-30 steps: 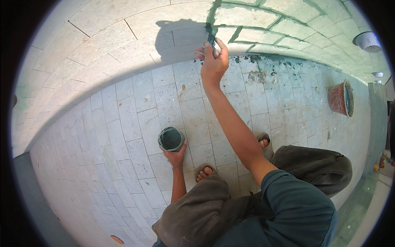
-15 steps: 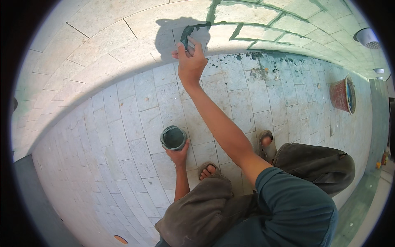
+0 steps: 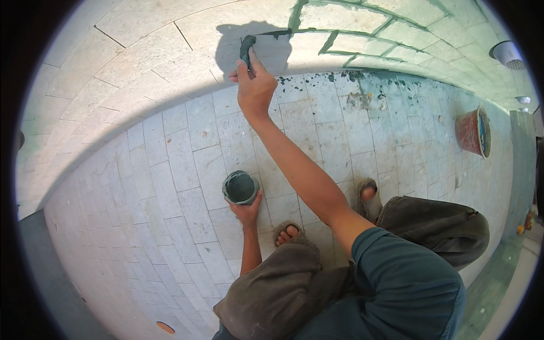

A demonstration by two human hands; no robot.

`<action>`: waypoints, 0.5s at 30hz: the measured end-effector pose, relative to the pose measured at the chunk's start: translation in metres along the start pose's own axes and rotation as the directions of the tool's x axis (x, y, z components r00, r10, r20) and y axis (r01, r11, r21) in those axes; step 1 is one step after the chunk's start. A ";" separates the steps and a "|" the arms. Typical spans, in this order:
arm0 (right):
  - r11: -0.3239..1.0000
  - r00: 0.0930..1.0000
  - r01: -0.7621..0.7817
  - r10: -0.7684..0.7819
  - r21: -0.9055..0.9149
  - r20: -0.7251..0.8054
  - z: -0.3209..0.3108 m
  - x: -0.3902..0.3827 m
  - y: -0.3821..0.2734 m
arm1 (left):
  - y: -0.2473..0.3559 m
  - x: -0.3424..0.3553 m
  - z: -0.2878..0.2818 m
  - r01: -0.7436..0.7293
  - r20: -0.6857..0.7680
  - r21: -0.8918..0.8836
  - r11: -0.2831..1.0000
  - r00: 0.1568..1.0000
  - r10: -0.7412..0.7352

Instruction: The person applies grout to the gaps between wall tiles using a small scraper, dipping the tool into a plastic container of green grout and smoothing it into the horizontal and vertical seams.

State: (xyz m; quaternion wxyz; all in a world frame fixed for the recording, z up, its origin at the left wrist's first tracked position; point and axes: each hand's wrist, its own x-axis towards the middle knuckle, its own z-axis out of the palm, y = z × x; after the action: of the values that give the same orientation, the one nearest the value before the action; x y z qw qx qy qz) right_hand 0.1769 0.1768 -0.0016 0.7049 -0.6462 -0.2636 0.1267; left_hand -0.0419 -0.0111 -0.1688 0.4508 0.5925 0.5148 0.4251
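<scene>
My right hand point(image 3: 256, 88) reaches up to the tiled wall point(image 3: 141, 51), pinching a small spreader point(image 3: 247, 50) smeared with dark green paste. Its tip is at the wall, by the left end of a joint line point(image 3: 272, 33) filled with the same paste. The spreader's exact shape is hidden by the coating. Lower down, my left hand point(image 3: 247, 212) grips a round pot point(image 3: 240, 188) from its near side. Dark green paste coats the pot's inside and rim, and the pot is held above the floor in front of my left foot.
Dark paste crumbs point(image 3: 362, 101) lie on the tiled floor point(image 3: 187, 226) along the wall's foot. A red bucket point(image 3: 469, 132) stands at the right. Round fittings point(image 3: 508, 54) stick out of the wall at far right. My sandalled feet point(image 3: 369, 195) are beneath me.
My right hand and the spreader have shifted left along the wall, away from the dark line's end. The pot in my left hand has moved only slightly.
</scene>
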 end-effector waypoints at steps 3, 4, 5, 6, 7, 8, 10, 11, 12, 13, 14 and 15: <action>0.994 0.998 -0.005 0.011 0.106 -0.055 -0.006 -0.006 -0.004 | -0.004 -0.001 -0.005 -0.015 -0.002 0.054 0.998 1.000 0.015; 0.985 0.992 0.011 0.011 0.173 -0.126 -0.011 -0.004 -0.004 | -0.004 -0.001 -0.005 -0.026 -0.003 0.073 0.997 1.000 0.027; 0.971 0.981 0.030 0.017 0.238 -0.196 -0.016 0.000 -0.004 | -0.004 -0.002 -0.006 -0.034 -0.015 0.101 0.994 0.999 0.036; 0.953 0.965 0.057 0.024 0.298 -0.262 -0.020 0.004 -0.004 | -0.003 -0.002 -0.006 -0.041 -0.028 0.124 0.992 0.999 0.045; 0.956 0.964 0.032 0.047 0.291 -0.262 -0.023 0.009 -0.003 | -0.002 -0.004 -0.006 -0.046 -0.042 0.148 0.988 0.998 0.053; 0.959 0.962 0.006 0.072 0.284 -0.262 -0.025 0.013 -0.002 | -0.002 -0.006 -0.006 -0.024 -0.032 0.123 0.992 0.999 0.028; 0.974 0.975 -0.007 0.056 0.225 -0.213 -0.026 0.016 0.000 | 0.001 -0.004 -0.004 0.009 -0.002 0.072 0.997 1.000 -0.009; 0.985 0.987 0.004 0.023 0.171 -0.156 -0.023 0.014 0.002 | 0.002 -0.004 -0.001 0.011 0.007 0.053 0.999 1.000 -0.011; 0.992 0.995 0.012 0.000 0.123 -0.095 -0.019 0.012 0.002 | 0.003 -0.004 -0.002 0.014 0.011 0.041 0.999 1.000 -0.015; 0.994 0.997 0.023 -0.015 0.108 -0.075 -0.019 0.011 0.002 | 0.003 -0.004 -0.002 0.017 0.017 0.029 0.999 1.000 -0.018; 0.995 0.998 0.036 -0.031 0.092 -0.056 -0.023 0.011 0.002 | 0.004 -0.004 0.001 0.000 0.031 0.035 0.999 1.000 -0.001; 0.996 0.999 0.045 -0.042 0.082 -0.030 -0.023 0.009 0.000 | 0.004 -0.002 0.001 -0.016 0.037 0.046 0.999 0.999 0.014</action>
State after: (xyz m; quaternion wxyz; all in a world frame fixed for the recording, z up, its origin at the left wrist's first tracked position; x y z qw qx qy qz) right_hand 0.1965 0.1615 -0.0003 0.7371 -0.6125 -0.2623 0.1130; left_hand -0.0401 -0.0135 -0.1652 0.4433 0.6142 0.5117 0.4054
